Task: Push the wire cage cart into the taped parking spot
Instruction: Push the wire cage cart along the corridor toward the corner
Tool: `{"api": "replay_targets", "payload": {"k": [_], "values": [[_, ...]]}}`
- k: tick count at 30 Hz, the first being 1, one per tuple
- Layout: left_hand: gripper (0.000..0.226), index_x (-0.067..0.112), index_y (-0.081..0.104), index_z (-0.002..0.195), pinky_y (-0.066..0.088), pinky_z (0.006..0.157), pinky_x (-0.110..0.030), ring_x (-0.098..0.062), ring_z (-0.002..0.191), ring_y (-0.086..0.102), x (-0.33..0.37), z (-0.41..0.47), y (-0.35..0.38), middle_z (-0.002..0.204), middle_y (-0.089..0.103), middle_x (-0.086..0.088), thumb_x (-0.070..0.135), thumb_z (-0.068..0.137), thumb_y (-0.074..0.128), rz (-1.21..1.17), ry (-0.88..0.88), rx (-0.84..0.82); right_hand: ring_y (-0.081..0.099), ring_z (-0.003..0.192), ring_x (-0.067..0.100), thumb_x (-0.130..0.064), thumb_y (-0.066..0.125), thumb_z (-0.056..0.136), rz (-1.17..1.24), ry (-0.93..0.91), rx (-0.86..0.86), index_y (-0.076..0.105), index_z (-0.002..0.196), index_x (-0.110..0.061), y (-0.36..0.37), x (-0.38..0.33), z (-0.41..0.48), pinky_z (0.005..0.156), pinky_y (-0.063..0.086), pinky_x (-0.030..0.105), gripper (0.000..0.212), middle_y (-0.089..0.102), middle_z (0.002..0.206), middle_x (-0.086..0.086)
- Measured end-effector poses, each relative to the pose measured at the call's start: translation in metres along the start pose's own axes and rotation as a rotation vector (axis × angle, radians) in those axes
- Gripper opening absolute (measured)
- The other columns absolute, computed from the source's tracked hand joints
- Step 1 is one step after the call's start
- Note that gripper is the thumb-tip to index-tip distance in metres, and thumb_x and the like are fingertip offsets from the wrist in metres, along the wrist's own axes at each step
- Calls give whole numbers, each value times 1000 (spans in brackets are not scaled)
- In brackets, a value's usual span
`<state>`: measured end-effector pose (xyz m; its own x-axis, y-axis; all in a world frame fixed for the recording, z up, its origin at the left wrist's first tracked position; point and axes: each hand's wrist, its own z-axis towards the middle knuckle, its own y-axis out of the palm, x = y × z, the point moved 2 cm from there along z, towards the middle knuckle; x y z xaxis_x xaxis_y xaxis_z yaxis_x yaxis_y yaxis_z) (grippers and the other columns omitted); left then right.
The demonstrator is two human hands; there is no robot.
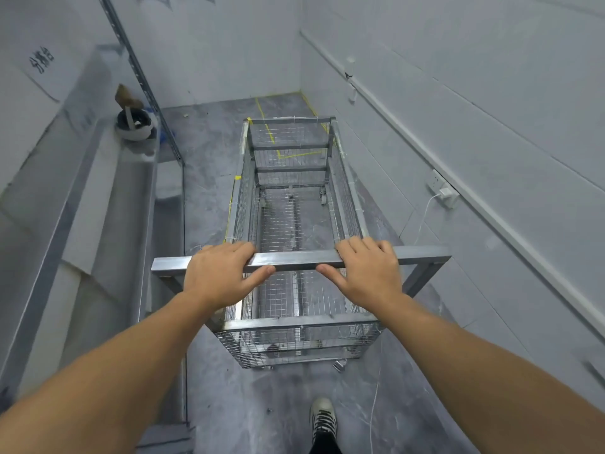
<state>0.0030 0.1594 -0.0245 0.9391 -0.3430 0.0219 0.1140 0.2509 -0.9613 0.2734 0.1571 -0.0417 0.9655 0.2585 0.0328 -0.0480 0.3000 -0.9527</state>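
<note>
Step in hand: the push itself, mid-travel. My left hand (pixel 217 276) and right hand (pixel 368 273) are both on the grey square-section steel push bar (pixel 294 259) that crosses the frame just below centre. Each hand is closed loosely, not clenched: fingers curled over the far edge of the bar, thumb tucked along its near underside, the 2 thumbs pointing toward each other.

Position: the tall, narrow galvanised wire-mesh cage cart (pixel 291 224) stands on the mottled grey floor (pixel 209 198) in the centre of the frame, its long axis running away from me toward the corner at upper centre. The yellow tape lines of the parking spot (pixel 260 108) show on the floor beyond its far end and through the far mesh; more yellow tape runs along the cart's left flank. I judge the front of the cart has entered the marked lane but the body is not yet fully in; exact overlap cannot be read through the mesh.

Next move calls for: an even forward push with both hands, straight, keeping clear of the white panelled wall (pixel 458 142) on the right and the long metal worktop (pixel 131 198) on the left.

Cart condition: empty, mesh sides and base, small castors faintly visible at the far end.

My 1 visible shoe (pixel 323 417) is at bottom centre.
</note>
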Motion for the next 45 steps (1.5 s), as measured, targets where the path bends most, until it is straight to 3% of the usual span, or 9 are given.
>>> {"api": "replay_targets", "payload": {"k": [5,12,20,30,38,45], "values": [[47,29,43,72,32,60,-30,-13,57,43,-2,48,11,62,47,14,73,87,35,-15,-5,14,58,89,19,-78,20,90,15,2,-30,62,104,-24,15,28,43,81,36,36,70,64,95,-7],[55,29,43,73,34,59,-30,-13,61,50,-6,114,33,65,51,12,79,85,24,-17,-39,-17,59,87,21,-77,22,91,38,-10,4,63,102,-20,34,68,102,82,39,39,70,64,92,-4],[50,28,43,72,38,48,-27,-13,54,45,-25,185,49,61,49,13,75,87,35,10,-21,-4,55,85,22,-77,21,90,36,-8,-17,58,95,-19,57,90,170,81,36,39,69,62,91,-2],[53,28,47,75,39,48,-26,-12,54,49,-92,292,77,62,54,12,76,86,29,9,-18,13,55,81,23,-74,30,92,61,-12,27,58,93,-18,96,99,289,79,37,40,63,62,88,-2],[51,29,42,73,26,45,-24,-12,54,47,-153,398,104,61,51,11,76,86,29,-15,8,-3,55,85,22,-79,8,90,42,16,-49,58,96,-19,132,111,408,80,35,38,78,61,90,-4],[54,27,43,74,29,47,-26,-13,56,48,-205,481,131,64,53,11,77,86,27,-6,18,-28,50,83,21,-78,14,90,4,27,-105,51,92,-21,155,118,499,79,32,37,68,56,89,-4]]}}
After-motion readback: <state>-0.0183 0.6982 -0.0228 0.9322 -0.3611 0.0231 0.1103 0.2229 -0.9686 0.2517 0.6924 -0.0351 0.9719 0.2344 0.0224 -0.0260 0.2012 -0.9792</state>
